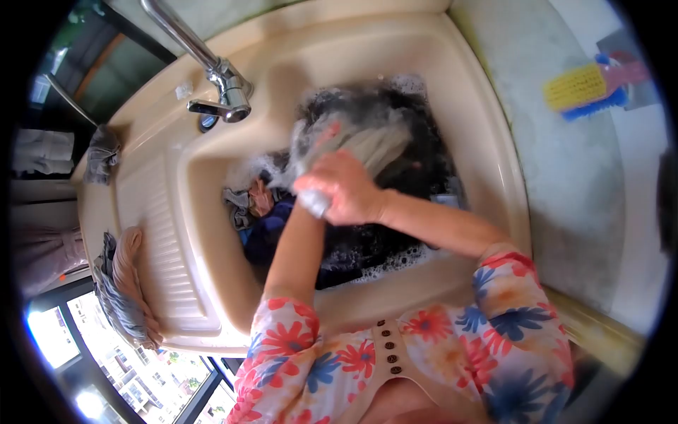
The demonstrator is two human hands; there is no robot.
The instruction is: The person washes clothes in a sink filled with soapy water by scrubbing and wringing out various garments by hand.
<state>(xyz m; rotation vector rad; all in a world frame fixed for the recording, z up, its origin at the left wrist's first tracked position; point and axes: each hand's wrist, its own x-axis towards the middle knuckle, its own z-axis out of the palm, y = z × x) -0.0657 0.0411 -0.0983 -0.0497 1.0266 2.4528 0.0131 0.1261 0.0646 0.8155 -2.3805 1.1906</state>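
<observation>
Over the soapy water of the beige sink [494,177], my right hand [342,185] is closed on a wet light grey cloth [378,145], with a bunched whitish end showing below the fist. The cloth spreads up and to the right, smeared by motion. My left hand [330,134] is mostly hidden behind the right hand and the cloth; only a blurred bit of it shows, so its fingers cannot be made out. Dark blue clothing [267,230] and a grey and brownish bundle [251,199] lie in the water at the left side of the basin.
A chrome faucet [229,95] stands at the basin's upper left. Left of the basin is a ribbed drainboard [166,240], with twisted cloths [127,283] on its outer edge and a grey cloth [103,152] farther up. A yellow and blue brush [583,88] is at upper right.
</observation>
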